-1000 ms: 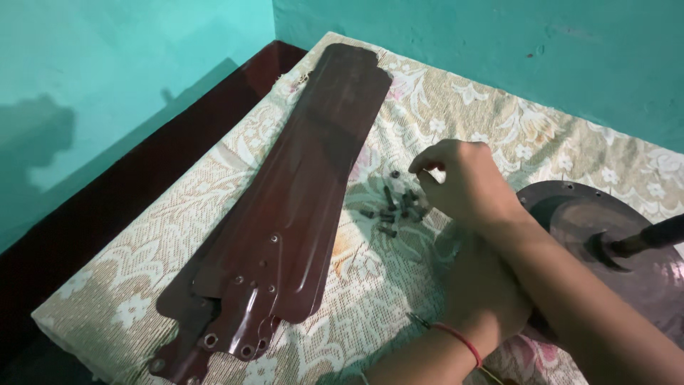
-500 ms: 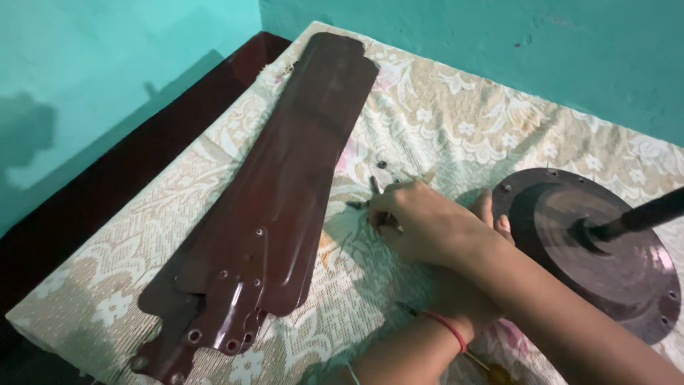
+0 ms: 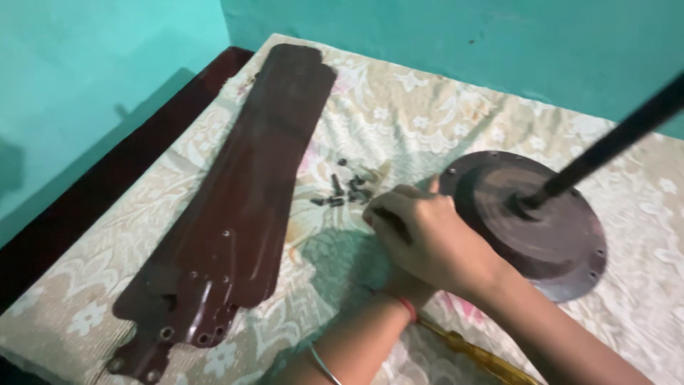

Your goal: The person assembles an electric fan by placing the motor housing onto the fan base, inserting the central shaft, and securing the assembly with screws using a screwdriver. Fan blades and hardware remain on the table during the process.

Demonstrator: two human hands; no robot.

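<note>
Dark screws (image 3: pixel 343 190), scattered, axes mixed

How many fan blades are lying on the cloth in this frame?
3, as far as the mounting ends show: the fan blades lie stacked left of the screws, long ends toward the wall. The fanned-out holed ends near the front edge suggest three; another could hide beneath.

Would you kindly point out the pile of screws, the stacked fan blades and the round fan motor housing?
pile of screws (image 3: pixel 342 191), head view, on a dark screw mid-pile.
stacked fan blades (image 3: pixel 263 164), head view, on the top blade's flat middle.
round fan motor housing (image 3: pixel 556 242), head view, on its dark face below the rod.
</note>
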